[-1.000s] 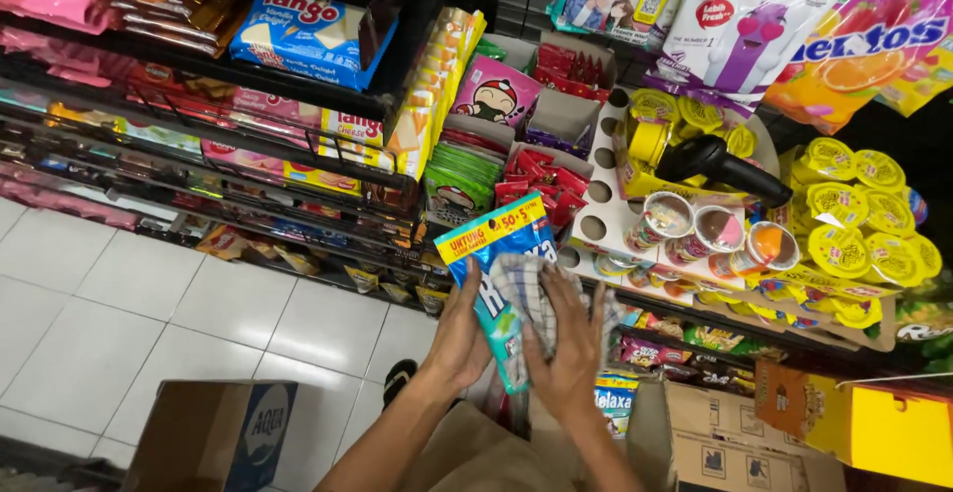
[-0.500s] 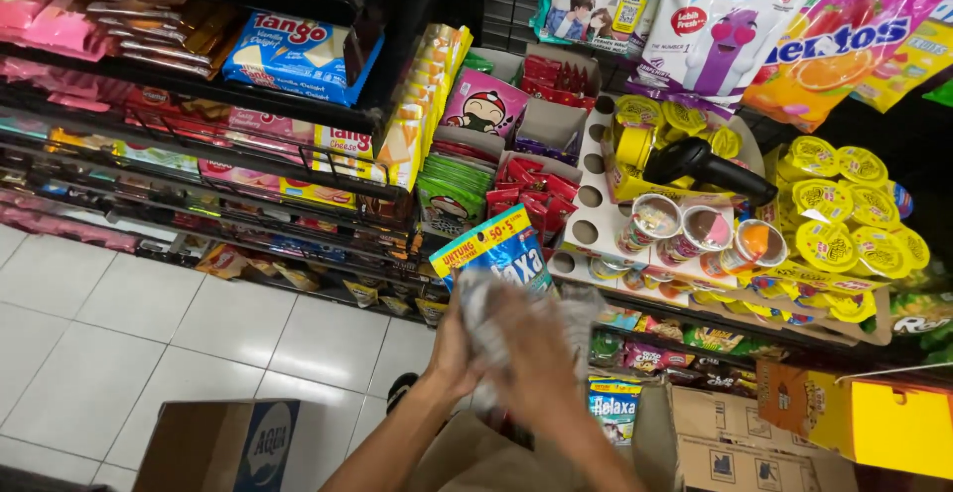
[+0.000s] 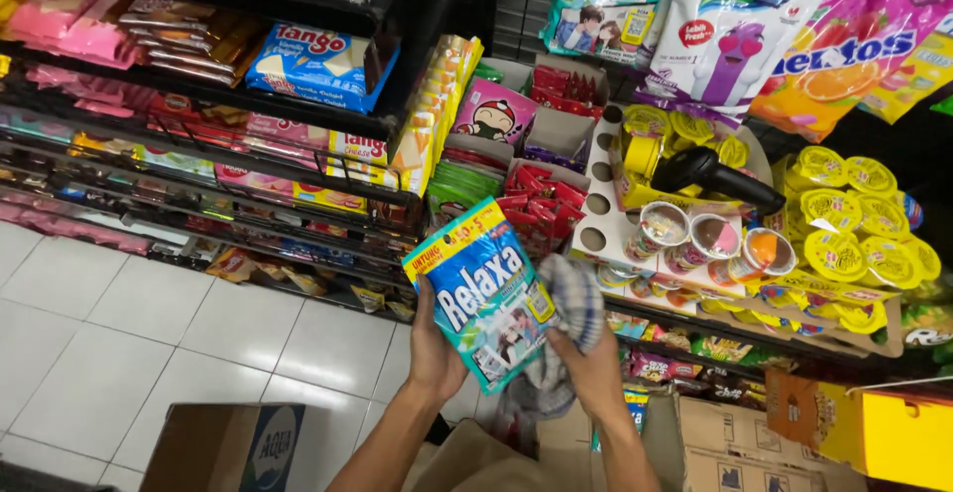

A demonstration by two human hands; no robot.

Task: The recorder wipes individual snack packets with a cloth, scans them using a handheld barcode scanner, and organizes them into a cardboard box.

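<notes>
- Shop shelving fills the background: dark wire racks (image 3: 199,144) on the left carry wafer packs and flat snack packets, and big candy bags hang along the top right.
- The left hand (image 3: 434,348) is closed around the lower edge of a blue candy bag (image 3: 486,303), holding it upright and tilted in front of the shelves, its printed face toward the camera.
- The right hand (image 3: 594,368) grips a checked cloth (image 3: 571,303), bunched and pressed against the bag's right edge; more of the cloth hangs down between the wrists.
- To wipe well, it seems best to keep the left grip low and firm so the bag stays flat, and to draw the cloth across the face in even strokes rather than dabbing, so the film does not crumple.
- Just behind the bag, a white cardboard display (image 3: 635,224) holds small snack cups, with a black handheld scanner (image 3: 710,174) lying on it and yellow lidded cups to its right.
- White floor tiles (image 3: 119,333) lie below, with a brown cardboard box (image 3: 223,447) near the left forearm and more cartons at the lower right.
</notes>
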